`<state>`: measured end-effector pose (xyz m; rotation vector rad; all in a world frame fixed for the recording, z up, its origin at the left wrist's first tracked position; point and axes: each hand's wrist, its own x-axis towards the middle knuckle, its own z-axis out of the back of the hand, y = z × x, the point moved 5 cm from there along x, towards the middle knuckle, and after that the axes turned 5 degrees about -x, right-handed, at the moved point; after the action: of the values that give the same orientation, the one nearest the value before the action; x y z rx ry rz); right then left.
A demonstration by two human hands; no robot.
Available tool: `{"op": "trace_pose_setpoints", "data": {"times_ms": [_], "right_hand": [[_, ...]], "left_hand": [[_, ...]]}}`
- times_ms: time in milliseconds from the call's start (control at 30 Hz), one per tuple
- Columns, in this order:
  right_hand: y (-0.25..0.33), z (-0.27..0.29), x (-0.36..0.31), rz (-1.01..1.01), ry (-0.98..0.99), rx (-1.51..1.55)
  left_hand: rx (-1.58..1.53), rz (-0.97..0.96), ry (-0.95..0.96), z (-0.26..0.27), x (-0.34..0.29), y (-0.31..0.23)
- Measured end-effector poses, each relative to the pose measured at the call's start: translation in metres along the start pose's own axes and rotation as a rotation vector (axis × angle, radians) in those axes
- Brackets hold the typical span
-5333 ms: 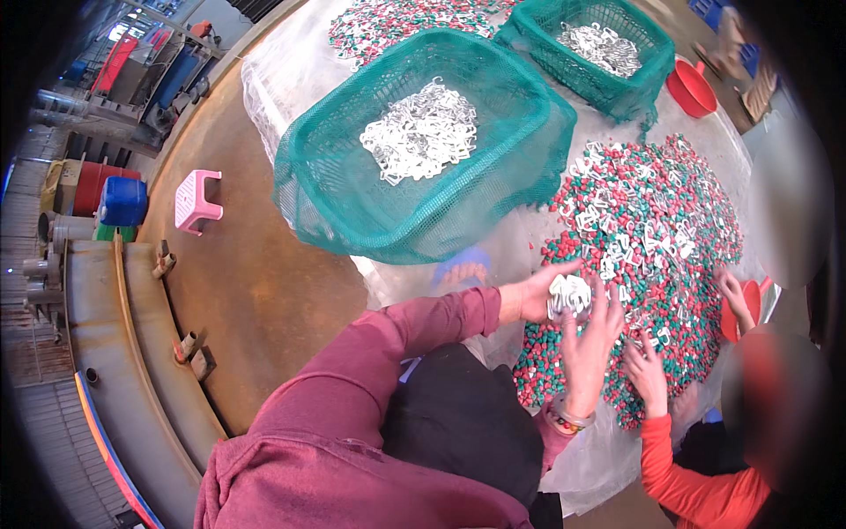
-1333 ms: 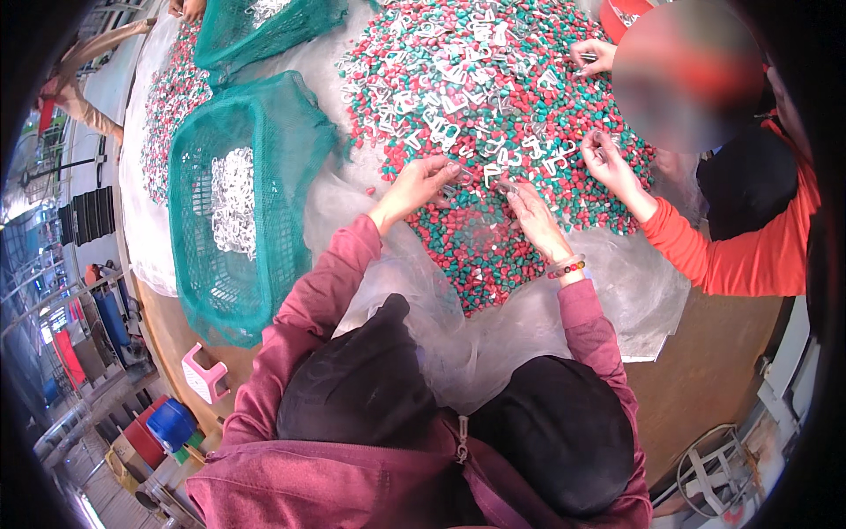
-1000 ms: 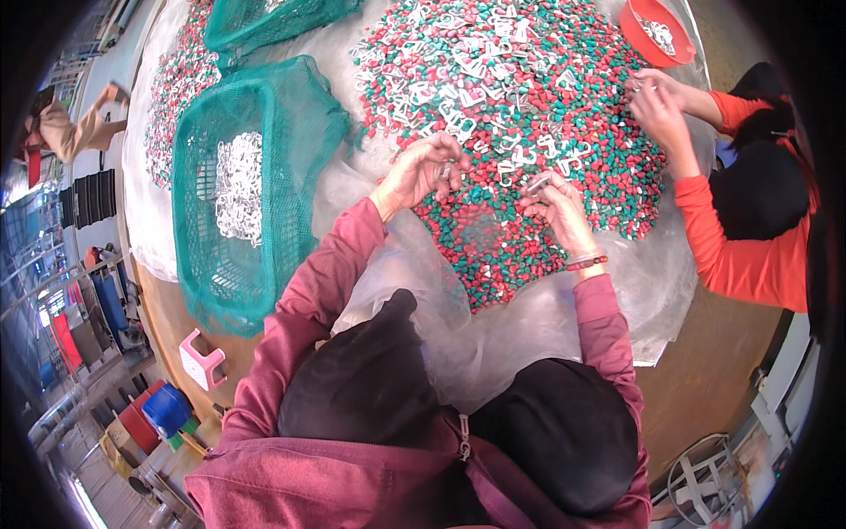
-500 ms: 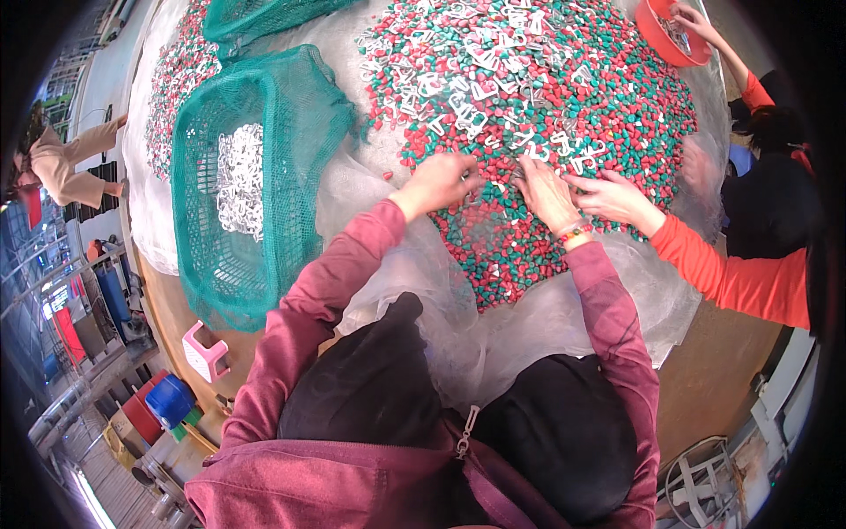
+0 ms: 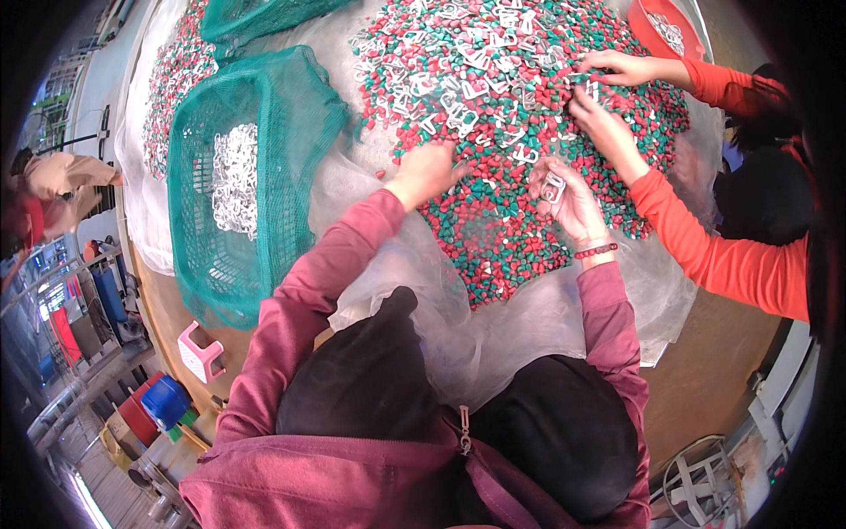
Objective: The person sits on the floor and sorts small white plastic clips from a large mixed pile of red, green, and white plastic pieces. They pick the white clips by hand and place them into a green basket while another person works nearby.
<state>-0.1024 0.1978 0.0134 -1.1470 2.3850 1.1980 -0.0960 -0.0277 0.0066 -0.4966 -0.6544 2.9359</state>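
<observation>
A heap of small red and green pebble-like pieces (image 5: 507, 264) lies on a sheer whitish sheet, with pale metal carabiner-like clips (image 5: 458, 115) scattered through it. My right hand (image 5: 575, 201) is turned palm up at the heap's near right, its fingers curled around a few of these clips (image 5: 552, 189). My left hand (image 5: 425, 175) is back up at the heap's left edge. Its thumb stands apart from bent fingers that reach to the pieces, and I see nothing in it.
A co-worker's two hands (image 5: 608, 128) work in the heap beyond my right hand. Past them stands a red bowl (image 5: 639, 31) holding clips. On the left a green net covers a basket (image 5: 198, 264) with a pile of clips (image 5: 235, 181). A pink stool (image 5: 201, 353) is lower left.
My right hand has turned palm up, showing clips in it. My left hand has shifted left, its thumb now apart. The co-worker's far hand has left the red bowl for the heap.
</observation>
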Motion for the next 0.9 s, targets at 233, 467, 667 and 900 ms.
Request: {"op": "trace_pose_setpoints", "data": {"times_ms": [233,467,667,900], "right_hand": [[0.012,0.011,0.037,0.478,-0.346,-1.841],[-0.029,-0.009,0.037,0.251,-0.112,-2.017],[-0.022,0.0,0.016,0.223,-0.177,-1.482],[-0.003,0.039,-0.01,0.043,-0.301,-0.321]], "left_hand": [[-0.155,-0.141,0.079,-0.007,0.009,-0.022],[-1.851,0.049,0.509,0.062,0.006,-0.04],[-1.848,0.041,0.406,0.047,0.042,-0.056],[0.362,-0.55,0.002,0.004,0.083,-0.099]]}}
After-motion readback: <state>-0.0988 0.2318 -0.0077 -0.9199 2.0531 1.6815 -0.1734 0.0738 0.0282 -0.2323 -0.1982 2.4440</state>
